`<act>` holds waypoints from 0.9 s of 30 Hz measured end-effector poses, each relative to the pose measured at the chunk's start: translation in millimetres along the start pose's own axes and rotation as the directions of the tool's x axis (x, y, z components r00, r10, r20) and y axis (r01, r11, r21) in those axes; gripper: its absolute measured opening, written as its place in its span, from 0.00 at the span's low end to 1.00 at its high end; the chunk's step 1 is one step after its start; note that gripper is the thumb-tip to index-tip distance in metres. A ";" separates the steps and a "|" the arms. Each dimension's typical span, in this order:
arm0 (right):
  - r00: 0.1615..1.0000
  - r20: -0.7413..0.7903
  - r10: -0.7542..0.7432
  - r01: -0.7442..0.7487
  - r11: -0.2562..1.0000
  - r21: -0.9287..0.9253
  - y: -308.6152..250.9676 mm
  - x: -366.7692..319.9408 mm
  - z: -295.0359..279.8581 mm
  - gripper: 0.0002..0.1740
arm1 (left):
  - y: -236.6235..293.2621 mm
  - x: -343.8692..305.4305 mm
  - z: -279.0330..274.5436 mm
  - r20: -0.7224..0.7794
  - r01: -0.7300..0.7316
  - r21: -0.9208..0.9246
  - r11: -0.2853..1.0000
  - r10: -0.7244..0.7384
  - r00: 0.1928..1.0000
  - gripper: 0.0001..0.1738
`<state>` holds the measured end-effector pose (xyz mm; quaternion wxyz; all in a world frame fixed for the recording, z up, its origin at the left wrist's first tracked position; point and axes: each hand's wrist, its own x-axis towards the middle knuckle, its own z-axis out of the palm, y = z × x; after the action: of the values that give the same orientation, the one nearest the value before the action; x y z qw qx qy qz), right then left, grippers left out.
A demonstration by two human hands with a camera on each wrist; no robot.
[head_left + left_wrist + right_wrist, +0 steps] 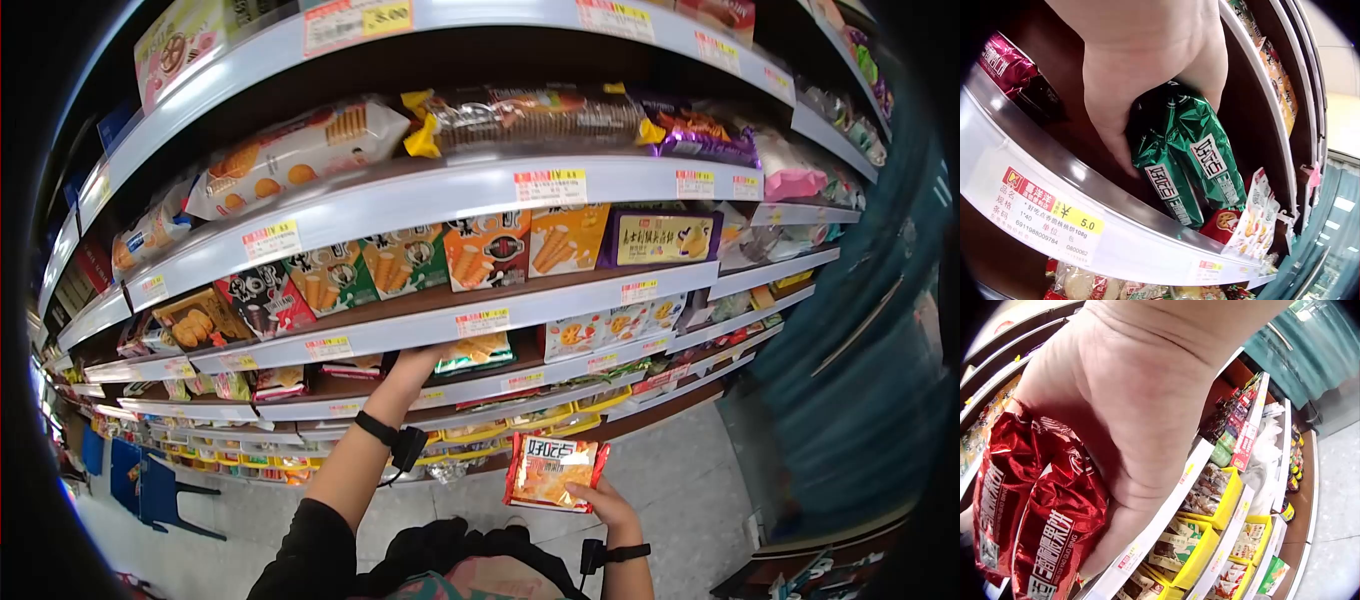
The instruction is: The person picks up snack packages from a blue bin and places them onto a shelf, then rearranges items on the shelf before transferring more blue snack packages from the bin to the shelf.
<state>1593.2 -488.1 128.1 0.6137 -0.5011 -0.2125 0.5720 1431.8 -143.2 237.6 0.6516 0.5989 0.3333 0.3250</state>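
My left hand [417, 364] reaches into a lower shelf and grips a green biscuit pack [476, 354]. In the left wrist view, thumb and fingers wrap round the back of the shiny green wrapping, whose front end lies near the shelf's front edge. Away from the shelf, over the floor, my right hand [610, 504] holds a red biscuit pack [548, 478] by its right side, printed face up. Up close in the right wrist view, the red wrapper [1063, 506] sits between thumb and fingers, which are partly hidden behind it.
Boxes of egg rolls [487, 252] stand on the shelf above, behind a price rail [400, 345]. White biscuit boxes [612, 328] stand right of the green pack, and dark pink packs [1010, 65] lie to its left. Yellow bins [1188, 550] hang lower; a blue chair [150, 485] stands left.
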 end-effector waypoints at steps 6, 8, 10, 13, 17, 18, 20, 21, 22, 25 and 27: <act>0.999 0.039 0.007 -0.006 1.000 -0.025 7.5 6.1 -19.8 0.40 | -0.9 -4.1 16.9 0.037 -0.087 0.163 0.983 0.082 0.996 0.35; 0.999 0.049 0.019 -0.019 1.000 -0.015 4.8 3.6 -22.4 0.40 | -8.6 -3.5 15.4 0.026 -0.063 0.212 0.975 0.059 0.998 0.34; 0.998 0.062 -0.006 0.005 1.000 0.009 3.5 2.7 -22.8 0.40 | -2.6 -3.8 17.0 0.025 0.001 0.221 0.975 -0.007 1.000 0.33; 0.999 0.051 0.008 -0.008 1.000 0.013 2.8 0.5 -27.5 0.40 | -6.5 -2.5 21.1 -0.039 -0.078 0.244 0.967 0.090 0.995 0.33; 1.000 0.022 0.017 -0.017 1.000 -0.002 0.5 -5.8 -30.4 0.40 | -17.8 9.6 17.2 -0.070 -0.104 0.228 0.968 0.123 0.990 0.31; 1.000 0.022 0.017 -0.017 1.000 -0.006 0.3 -7.0 -31.0 0.40 | -13.9 9.8 18.5 -0.059 -0.091 0.227 0.970 0.107 0.992 0.30; 1.000 0.026 0.009 -0.010 1.000 0.020 0.6 -9.0 -32.1 0.40 | -9.5 10.0 20.0 -0.050 -0.079 0.223 0.972 0.092 0.994 0.28; 1.000 0.025 0.010 -0.011 1.000 0.016 0.7 -10.4 -33.0 0.40 | -8.8 10.0 21.2 -0.052 -0.084 0.221 0.972 0.098 0.994 0.27; 1.000 0.014 0.012 -0.012 1.000 0.010 0.9 -12.2 -34.1 0.40 | -8.7 10.0 22.5 -0.054 -0.089 0.219 0.972 0.103 0.993 0.26; 1.000 -0.006 0.007 -0.007 1.000 -0.001 2.6 -17.7 -38.1 0.39 | -5.4 10.7 21.8 -0.025 -0.094 0.257 0.962 0.104 0.994 0.25; 1.000 -0.015 0.002 -0.002 1.000 -0.006 1.6 -22.5 -39.8 0.39 | 0.0 6.3 28.7 -0.039 -0.103 0.234 0.967 0.115 0.993 0.25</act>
<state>1619.8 -523.8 117.5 0.6133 -0.5073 -0.2089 0.5682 1459.0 -154.1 239.0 0.5495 0.6796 0.3524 0.3347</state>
